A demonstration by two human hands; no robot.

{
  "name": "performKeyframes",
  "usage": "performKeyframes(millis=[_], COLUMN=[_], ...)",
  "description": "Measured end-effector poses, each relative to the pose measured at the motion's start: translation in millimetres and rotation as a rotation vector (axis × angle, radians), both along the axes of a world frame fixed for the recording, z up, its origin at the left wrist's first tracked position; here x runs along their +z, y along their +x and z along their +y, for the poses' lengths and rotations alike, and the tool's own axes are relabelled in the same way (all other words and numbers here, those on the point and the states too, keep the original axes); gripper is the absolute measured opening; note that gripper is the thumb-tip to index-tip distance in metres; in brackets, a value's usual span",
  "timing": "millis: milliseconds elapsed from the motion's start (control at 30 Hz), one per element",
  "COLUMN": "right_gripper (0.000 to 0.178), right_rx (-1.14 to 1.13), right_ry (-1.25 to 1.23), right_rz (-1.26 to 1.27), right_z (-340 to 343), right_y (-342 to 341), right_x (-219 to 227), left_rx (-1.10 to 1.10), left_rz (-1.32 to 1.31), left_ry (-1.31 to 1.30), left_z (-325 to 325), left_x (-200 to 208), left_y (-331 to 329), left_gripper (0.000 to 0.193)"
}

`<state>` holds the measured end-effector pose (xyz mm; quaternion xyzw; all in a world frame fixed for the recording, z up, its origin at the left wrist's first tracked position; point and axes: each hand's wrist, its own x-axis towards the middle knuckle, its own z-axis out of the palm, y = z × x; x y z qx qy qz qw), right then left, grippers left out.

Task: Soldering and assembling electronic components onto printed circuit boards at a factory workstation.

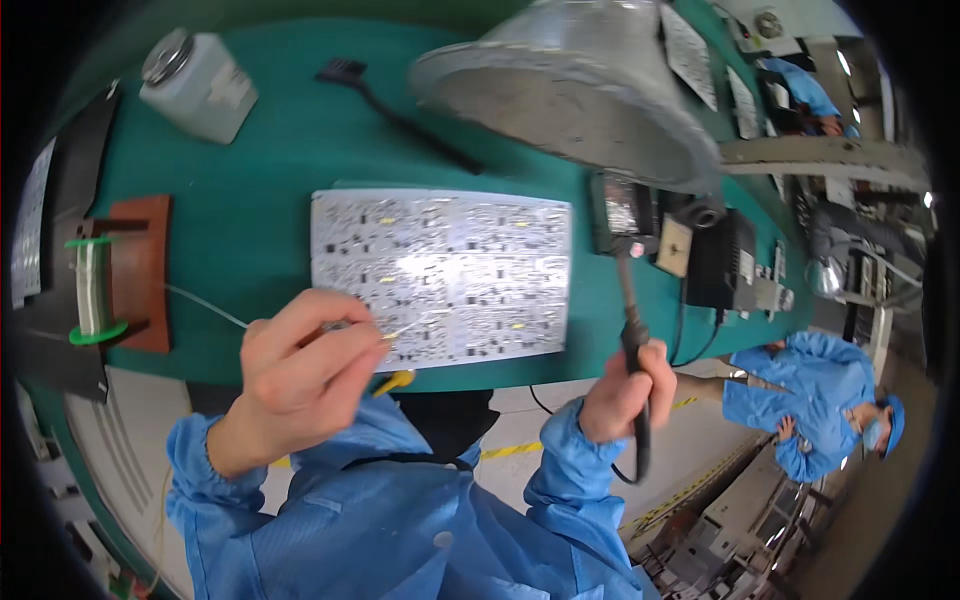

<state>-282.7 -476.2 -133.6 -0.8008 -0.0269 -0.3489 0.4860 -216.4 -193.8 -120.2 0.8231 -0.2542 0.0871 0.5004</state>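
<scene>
My left hand [305,380] pinches thin solder wire [205,304] over the lower left part of a white circuit board panel [480,345]. The wire trails left to a spool with green flanges [94,290] on a brown holder [150,300]. A short end of wire seems to stick out past my fingertips above the board. Held in my right hand [622,398] is a soldering iron [634,345], to the right of the panel. Its tip points away from me, at the front edge of a small dark tray with shiny contents [622,212]; whether they touch I cannot tell.
A large metal hood [590,90] hangs over the back of the green mat [250,180]. A black brush [410,125] and a white bottle [203,90] stand or lie behind the panel. Right of the tray is a black box [722,260] with cables. A person in blue [815,400] is farther right.
</scene>
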Motion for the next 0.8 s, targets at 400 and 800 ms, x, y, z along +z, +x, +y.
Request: performKeyframes(millis=[400, 800], right_gripper=[0.049, 0.026], right_rx=[-0.130, 0.291], right_ry=[-0.281, -0.112], right_rz=[0.358, 0.144], right_z=[-34, 42], right_y=[24, 11], right_x=[-20, 28], left_rx=[-0.004, 0.057], left_rz=[0.057, -0.008], left_ry=[-0.004, 0.025], left_z=[-2, -5], left_x=[-1, -14], left_y=[1, 4], left_gripper=[0.017, 0.011])
